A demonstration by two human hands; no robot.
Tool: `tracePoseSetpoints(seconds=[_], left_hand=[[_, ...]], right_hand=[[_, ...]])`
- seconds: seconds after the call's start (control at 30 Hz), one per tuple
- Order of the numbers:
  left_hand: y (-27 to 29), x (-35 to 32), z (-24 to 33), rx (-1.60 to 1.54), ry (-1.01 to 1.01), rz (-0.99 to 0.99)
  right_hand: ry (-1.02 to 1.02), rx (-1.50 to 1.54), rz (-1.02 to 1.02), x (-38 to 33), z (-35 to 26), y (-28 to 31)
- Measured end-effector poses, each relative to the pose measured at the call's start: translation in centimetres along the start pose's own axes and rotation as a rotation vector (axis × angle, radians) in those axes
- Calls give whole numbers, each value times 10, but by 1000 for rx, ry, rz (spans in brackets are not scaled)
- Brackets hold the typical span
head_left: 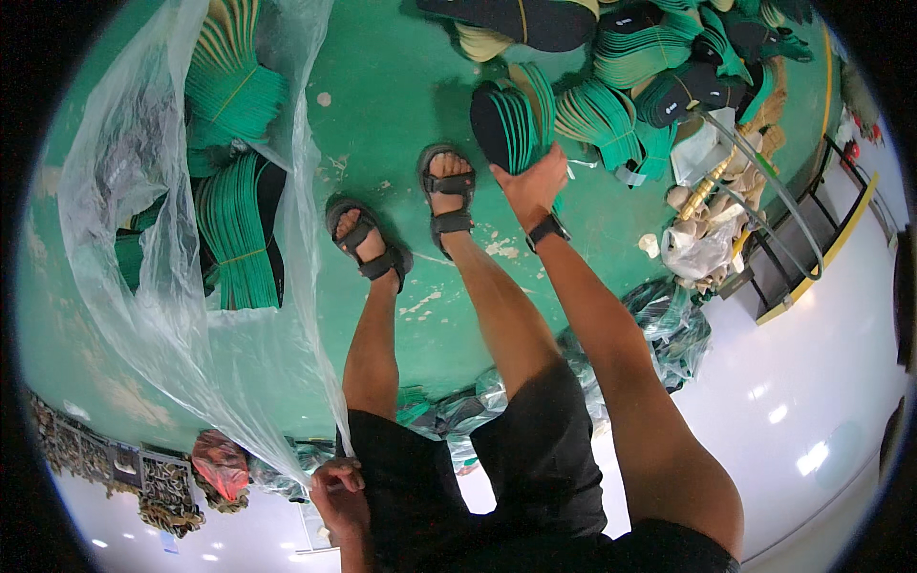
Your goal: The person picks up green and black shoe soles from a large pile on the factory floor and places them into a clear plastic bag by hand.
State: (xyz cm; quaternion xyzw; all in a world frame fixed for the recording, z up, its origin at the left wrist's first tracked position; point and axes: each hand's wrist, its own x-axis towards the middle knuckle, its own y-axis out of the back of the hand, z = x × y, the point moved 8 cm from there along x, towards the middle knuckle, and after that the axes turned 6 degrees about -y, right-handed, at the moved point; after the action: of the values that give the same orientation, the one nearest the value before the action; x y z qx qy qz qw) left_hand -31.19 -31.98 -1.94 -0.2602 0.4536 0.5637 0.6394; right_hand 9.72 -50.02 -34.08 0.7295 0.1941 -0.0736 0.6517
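Note:
My right hand [533, 189] reaches forward and grips the near end of a bundle of insoles [516, 124], black on the outer face with green layered edges. Its thumb lies against the near side, and the other fingers are partly hidden behind the bundle. At the lower left, my left hand [341, 498] pinches the rim of a large clear plastic bag [143, 248] and draws it taut toward me. Banded insole bundles show inside or behind the plastic: a green-and-black one [234, 239] and a green-and-cream one [234, 100].
More insole bundles [597, 115] lie heaped at the far right on the green floor [373, 105]. Beside them are a curved metal tube frame [778, 191] and a pile of pale scraps [702, 244]. Wrapped bags [669, 320] sit behind my legs; a red bag [221, 463] is lower left.

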Motion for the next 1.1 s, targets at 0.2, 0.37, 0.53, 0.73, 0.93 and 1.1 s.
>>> tracePoseSetpoints(seconds=[0.2, 0.37, 0.53, 0.73, 0.93, 1.1], left_hand=[[-7, 4, -5, -107, -80, -20], [-5, -6, 3, -178, -79, 51], [-15, -21, 20, -281, -72, 116], [-40, -34, 60, -301, -231, 64], [-17, -50, 48, -145, -330, -123], [13, -57, 28, -158, -124, 4]], right_hand=[[-244, -181, -177, 25, 2, -36], [77, 455, -249, 4, -31, 23], [-26, 1086, -605, -73, -169, 167], [-35, 791, -1225, -175, -289, 114], [477, 323, -1244, -213, -415, 23], [537, 511, -1117, -246, -524, 43]])
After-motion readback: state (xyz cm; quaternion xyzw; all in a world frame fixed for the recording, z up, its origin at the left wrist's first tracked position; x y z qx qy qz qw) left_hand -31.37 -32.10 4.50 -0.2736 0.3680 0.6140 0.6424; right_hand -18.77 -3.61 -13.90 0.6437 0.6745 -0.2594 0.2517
